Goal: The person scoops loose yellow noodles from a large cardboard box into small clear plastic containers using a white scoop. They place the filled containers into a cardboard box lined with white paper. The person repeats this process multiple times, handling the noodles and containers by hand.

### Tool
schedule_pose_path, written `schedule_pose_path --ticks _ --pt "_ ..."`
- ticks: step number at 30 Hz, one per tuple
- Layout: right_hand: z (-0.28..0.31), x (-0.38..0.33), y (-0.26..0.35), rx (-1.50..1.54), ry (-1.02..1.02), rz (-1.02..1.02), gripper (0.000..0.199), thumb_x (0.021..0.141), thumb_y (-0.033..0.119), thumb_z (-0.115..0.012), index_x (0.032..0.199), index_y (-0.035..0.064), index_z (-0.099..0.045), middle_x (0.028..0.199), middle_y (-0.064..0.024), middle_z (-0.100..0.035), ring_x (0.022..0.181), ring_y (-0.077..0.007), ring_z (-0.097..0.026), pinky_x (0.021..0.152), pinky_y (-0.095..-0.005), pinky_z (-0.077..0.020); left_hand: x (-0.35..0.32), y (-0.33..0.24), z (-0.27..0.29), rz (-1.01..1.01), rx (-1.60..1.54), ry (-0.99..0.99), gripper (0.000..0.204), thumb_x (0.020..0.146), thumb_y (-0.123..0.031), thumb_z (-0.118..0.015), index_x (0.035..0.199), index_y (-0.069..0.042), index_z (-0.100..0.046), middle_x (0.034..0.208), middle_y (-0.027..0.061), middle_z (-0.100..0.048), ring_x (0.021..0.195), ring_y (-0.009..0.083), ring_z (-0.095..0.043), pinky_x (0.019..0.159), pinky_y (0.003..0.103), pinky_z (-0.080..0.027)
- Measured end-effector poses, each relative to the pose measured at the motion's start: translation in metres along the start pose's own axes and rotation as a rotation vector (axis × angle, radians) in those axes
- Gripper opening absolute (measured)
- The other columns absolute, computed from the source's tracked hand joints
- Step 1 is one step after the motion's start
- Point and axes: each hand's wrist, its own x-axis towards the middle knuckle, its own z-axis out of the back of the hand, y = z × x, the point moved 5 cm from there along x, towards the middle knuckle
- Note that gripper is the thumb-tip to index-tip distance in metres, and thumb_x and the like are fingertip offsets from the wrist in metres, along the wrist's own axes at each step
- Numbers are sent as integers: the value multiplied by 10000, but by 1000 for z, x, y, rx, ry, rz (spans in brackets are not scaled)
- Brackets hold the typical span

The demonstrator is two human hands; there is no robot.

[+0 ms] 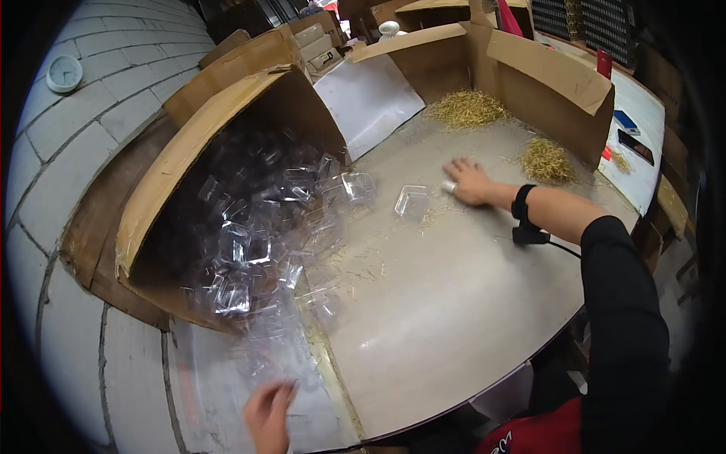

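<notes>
My right hand [469,181] lies flat on the grey table [454,303], fingers spread, a white band on one finger and a black strap on the wrist. Just left of it sits a small clear plastic box [412,201], apart from the fingers. A second clear box [358,186] lies further left by the carton mouth. My left hand [268,412] hovers low at the table's near left edge over a clear plastic sheet [227,371], blurred, fingers loosely apart, holding nothing I can see.
A big cardboard carton [197,144] on its side spills several clear plastic boxes [265,234]. Two heaps of straw-coloured shreds [465,110] [546,160] lie before an open cardboard box [544,83]. A white block wall [68,151] is on the left, a phone [635,146] at the far right.
</notes>
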Motion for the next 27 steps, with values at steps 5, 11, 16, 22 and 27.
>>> schedule_pose_path --ticks 5,11,16,22,27 --pt "-20 -10 0 177 -63 80 581 898 345 -469 1356 13 -337 1441 -239 -266 1353 -391 -222 1100 -480 -207 148 -38 -205 -469 309 270 226 854 -168 -579 894 49 -628 871 185 -647 812 309 -624 721 375 -475" --pt "-10 5 4 95 -124 1 567 885 292 -475 1348 -3 -334 1430 -235 -287 1344 -383 -245 1103 -460 -214 216 -23 -323 -388 636 203 239 811 -213 -614 879 15 -646 908 212 -650 827 383 -627 719 435 -491" --pt "-16 -25 50 89 20 236 577 912 278 -413 1399 5 -266 1465 -197 -251 1381 -348 -180 1118 -464 -170 213 -24 -324 -549 853 169 137 760 -100 -590 833 4 -643 901 198 -649 861 376 -628 732 442 -497" --pt "-22 -49 106 121 70 362 615 939 414 -367 1419 47 -254 1476 -170 -244 1388 -335 -164 1118 -478 -158 209 -16 -270 -617 978 135 143 731 -57 -556 822 0 -650 887 214 -646 838 385 -633 718 461 -502" --pt "-35 -72 169 111 75 548 635 928 427 -389 1414 39 -263 1481 -167 -235 1388 -330 -167 1120 -469 -160 202 -14 -221 -400 977 72 133 707 -27 -568 802 17 -650 875 234 -645 810 405 -633 714 469 -505"
